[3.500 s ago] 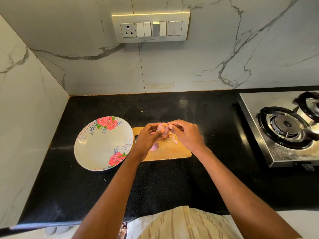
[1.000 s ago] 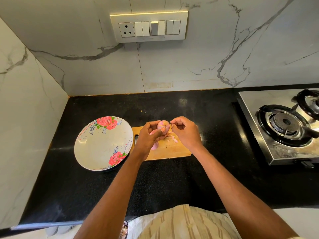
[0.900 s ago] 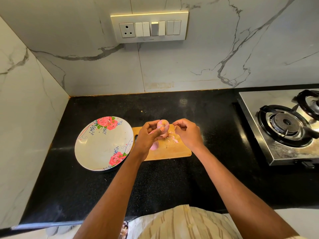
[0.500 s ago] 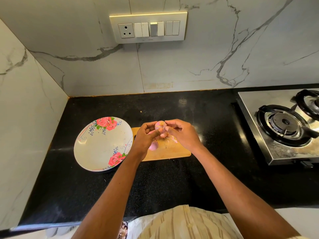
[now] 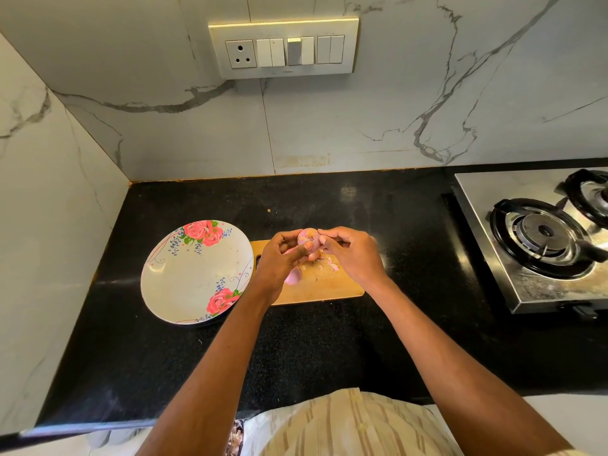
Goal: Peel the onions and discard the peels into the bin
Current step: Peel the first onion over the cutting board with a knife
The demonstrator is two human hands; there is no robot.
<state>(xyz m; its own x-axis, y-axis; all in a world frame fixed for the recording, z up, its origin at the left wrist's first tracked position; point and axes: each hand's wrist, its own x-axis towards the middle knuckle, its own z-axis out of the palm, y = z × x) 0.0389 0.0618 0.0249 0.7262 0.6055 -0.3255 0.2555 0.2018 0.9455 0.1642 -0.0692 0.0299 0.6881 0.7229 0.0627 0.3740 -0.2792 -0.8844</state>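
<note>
Head-worn view, downward over countertop

Counted on the counter — hands, onions, plate, board, burners

Two hands, the left hand and the right hand. Two onions show: one onion in the hands, and one second onion on the board, partly hidden by the left hand. One flowered plate with three roses printed on it. One wooden cutting board bearing a few peel scraps — too small to count. One steel stove, two burners in view. One switch panel with a single socket.
</note>
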